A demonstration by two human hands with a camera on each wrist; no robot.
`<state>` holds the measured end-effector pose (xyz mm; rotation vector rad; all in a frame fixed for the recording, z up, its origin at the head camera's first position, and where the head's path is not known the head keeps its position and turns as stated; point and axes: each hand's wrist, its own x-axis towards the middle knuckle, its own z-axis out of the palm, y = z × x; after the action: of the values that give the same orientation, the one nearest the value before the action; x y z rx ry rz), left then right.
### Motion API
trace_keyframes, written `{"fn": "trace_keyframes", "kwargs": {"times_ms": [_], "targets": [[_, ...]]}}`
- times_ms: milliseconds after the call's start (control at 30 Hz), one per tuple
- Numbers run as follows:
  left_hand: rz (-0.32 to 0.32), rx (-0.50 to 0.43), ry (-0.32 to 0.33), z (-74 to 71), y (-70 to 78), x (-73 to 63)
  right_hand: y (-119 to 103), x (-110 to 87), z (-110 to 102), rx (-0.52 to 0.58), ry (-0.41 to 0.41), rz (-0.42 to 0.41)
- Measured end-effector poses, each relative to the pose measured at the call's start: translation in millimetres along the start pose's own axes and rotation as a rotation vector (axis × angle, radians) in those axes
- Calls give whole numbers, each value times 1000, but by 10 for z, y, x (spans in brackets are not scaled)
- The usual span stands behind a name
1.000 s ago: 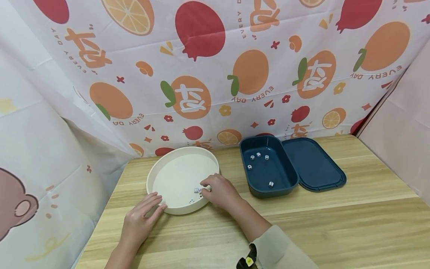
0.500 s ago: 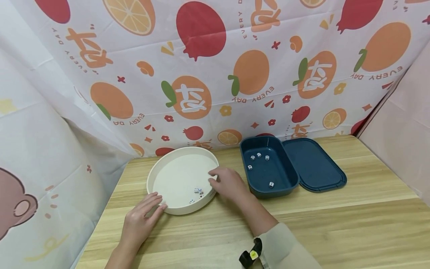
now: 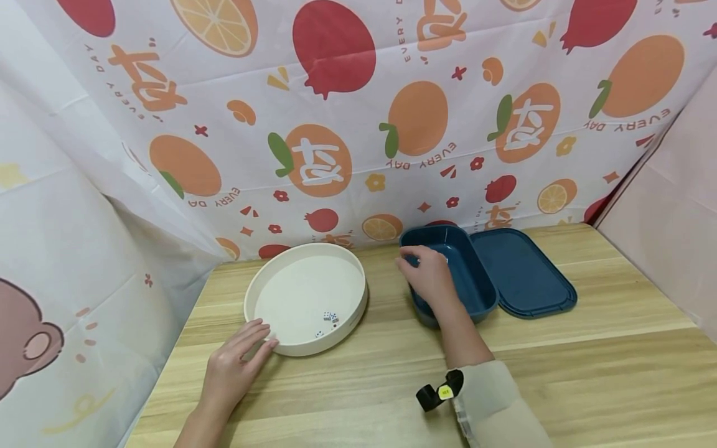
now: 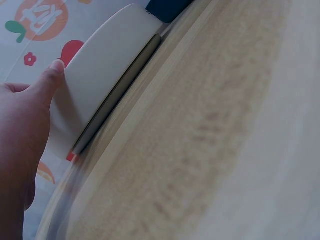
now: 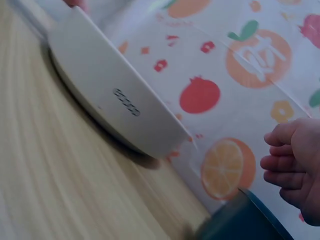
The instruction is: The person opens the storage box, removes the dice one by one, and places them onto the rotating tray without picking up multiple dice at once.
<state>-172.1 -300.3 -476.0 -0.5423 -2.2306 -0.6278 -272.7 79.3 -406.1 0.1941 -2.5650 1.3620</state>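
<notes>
My left hand (image 3: 238,364) rests on the near-left rim of a round cream tray (image 3: 302,274), with its thumb (image 4: 56,70) against the outer wall. Several small white dice (image 3: 327,316) lie inside, towards the tray's near-right side. My right hand (image 3: 430,274) is over the left part of a dark blue rectangular box (image 3: 473,280), fingers bent and thumb close to the index finger. I cannot tell whether a die is between them. The hand hides most of the dice in the box. In the right wrist view, the curled fingers (image 5: 282,165) are above the box's rim.
A flat dark blue lid (image 3: 523,274) lies against the right side of the box. Behind everything hangs a fruit-print cloth (image 3: 358,124), close to the back edge of the wooden table (image 3: 560,367). The right sleeve carries a black wrist device (image 3: 439,392).
My right hand has moved right from the dice in the cream tray, across its rim, to above the blue box. My left hand stays on the tray's rim.
</notes>
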Motion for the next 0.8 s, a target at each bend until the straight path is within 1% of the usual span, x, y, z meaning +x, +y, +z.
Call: {"fn": "trace_keyframes", "kwargs": {"times_ms": [233, 300, 433, 533, 667, 800], "targets": [[0, -8, 1, 2, -1, 1, 238, 88, -211, -21, -3, 152], [0, -8, -1, 3, -2, 0, 308, 103, -262, -41, -4, 186], [-3, -7, -2, 3, -5, 0, 420, 130, -319, -96, -32, 238], [-2, -10, 1, 4, -5, -3, 466, 153, -314, -140, -88, 281], [0, -12, 4, 2, 1, -2, 481, 163, -274, -202, -201, 331], [9, -11, 11, 2, 9, 1, 490, 149, -244, -263, -298, 321]]}}
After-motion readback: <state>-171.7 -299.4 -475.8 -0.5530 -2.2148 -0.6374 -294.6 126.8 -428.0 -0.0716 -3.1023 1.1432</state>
